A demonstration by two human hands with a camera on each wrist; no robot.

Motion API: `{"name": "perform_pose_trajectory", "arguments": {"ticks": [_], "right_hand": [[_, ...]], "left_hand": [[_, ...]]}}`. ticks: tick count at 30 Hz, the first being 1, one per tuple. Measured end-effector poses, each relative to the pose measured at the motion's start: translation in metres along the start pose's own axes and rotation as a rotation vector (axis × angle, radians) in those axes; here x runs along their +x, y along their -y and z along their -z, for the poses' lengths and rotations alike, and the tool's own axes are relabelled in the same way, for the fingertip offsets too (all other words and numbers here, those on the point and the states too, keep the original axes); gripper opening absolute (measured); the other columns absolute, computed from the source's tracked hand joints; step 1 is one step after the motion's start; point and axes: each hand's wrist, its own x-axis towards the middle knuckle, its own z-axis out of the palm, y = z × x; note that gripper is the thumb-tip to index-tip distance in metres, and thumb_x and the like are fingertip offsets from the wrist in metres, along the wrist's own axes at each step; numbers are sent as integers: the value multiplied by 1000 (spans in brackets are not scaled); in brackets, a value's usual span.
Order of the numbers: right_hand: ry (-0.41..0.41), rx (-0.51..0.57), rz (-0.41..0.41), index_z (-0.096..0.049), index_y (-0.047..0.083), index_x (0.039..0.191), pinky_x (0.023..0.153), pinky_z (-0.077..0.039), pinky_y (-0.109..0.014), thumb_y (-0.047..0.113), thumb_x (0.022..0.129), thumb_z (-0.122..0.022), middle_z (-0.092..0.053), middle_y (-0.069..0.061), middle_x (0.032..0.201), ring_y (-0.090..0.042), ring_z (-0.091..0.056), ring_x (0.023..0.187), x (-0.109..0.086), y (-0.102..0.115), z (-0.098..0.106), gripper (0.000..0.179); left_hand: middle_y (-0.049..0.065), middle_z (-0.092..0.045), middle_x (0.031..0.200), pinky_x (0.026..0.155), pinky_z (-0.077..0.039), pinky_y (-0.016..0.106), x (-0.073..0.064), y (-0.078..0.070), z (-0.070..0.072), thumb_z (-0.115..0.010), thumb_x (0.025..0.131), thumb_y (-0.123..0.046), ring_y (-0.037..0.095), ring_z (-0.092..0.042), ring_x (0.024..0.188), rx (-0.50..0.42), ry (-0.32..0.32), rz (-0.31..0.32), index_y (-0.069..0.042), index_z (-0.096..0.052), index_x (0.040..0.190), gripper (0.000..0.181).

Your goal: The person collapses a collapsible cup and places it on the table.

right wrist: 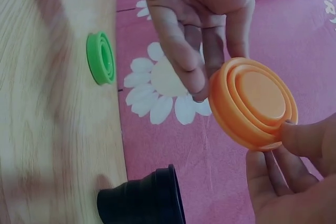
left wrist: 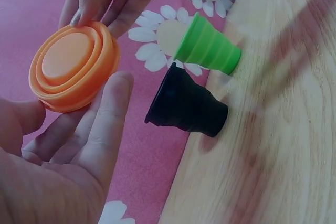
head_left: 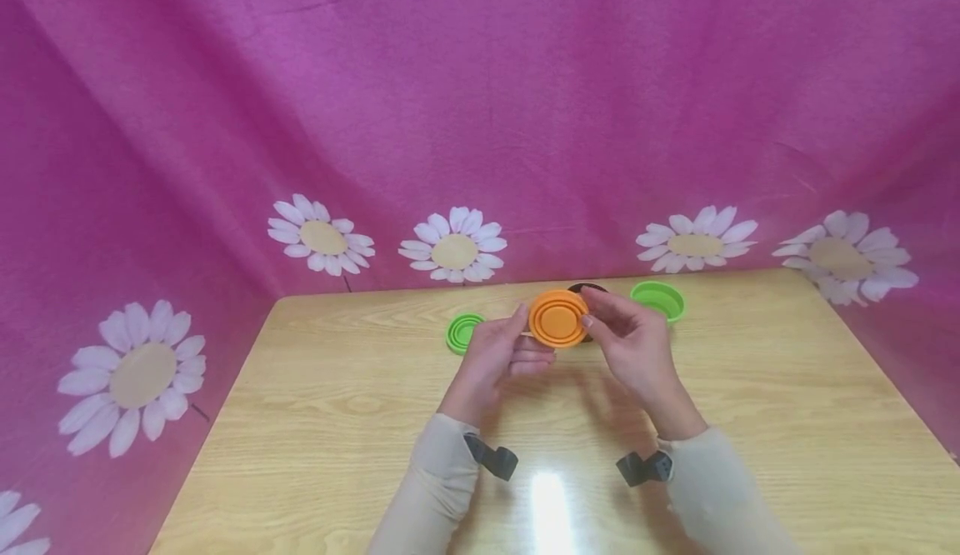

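Observation:
An orange collapsible cup (head_left: 558, 322), folded flat into rings, is held up above the table between both hands. My left hand (head_left: 491, 359) grips its left edge between thumb and fingers. On the opposite side, my right hand (head_left: 637, 351) pinches the rim with thumb and fingertips. Behind the orange cup stands a black collapsible cup (left wrist: 186, 103), extended and partly hidden in the head view. An extended green cup (head_left: 658, 301) is beyond the right hand. A second green cup (head_left: 462, 334) lies folded flat beyond the left hand, which overlaps its edge in the head view.
The cups are at the back of a light wooden table (head_left: 337, 422). A pink cloth (head_left: 487, 105) with white daisies hangs behind the table and along its sides. Dark straps with small mounts (head_left: 495, 459) sit on both wrists over light sleeves.

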Motion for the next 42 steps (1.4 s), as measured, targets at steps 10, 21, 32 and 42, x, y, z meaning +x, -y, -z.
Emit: {"name": "perform_pose_trajectory", "arguments": {"ticks": [10,21,32,42], "right_hand": [[52,-84,36,-67,-2,126,95,-54,-29,4,93,-71,-66,-14,122,-26,-65,108,0,0,0,33],[50,-85,-55,-69,-1,122,92,-55,-24,12,89,-78,-68,-12,118,-19,-67,103,-1,3,-4,36],[94,-26,-135,-65,-5,126,91,-56,-29,0,79,-85,-62,-17,125,-30,-66,110,1,-1,-8,52],[115,-89,-164,-63,-4,129,88,-56,-23,-5,78,-84,-64,-17,126,-29,-66,112,6,3,-17,55]], "left_hand": [[25,-73,99,79,-61,37,-2,-1,-1,-69,97,-28,30,-74,86,-27,-2,-79,6,-71,115,39],[13,-71,113,87,-59,34,-7,-3,2,-79,89,-15,28,-71,101,45,-91,-197,0,-75,112,27],[2,-74,108,87,-58,30,-10,-9,4,-86,80,-12,17,-70,101,244,-164,-313,-8,-76,114,35],[9,-72,115,83,-59,28,-12,-16,2,-84,78,2,19,-70,104,241,-189,-309,-1,-73,118,41]]}}
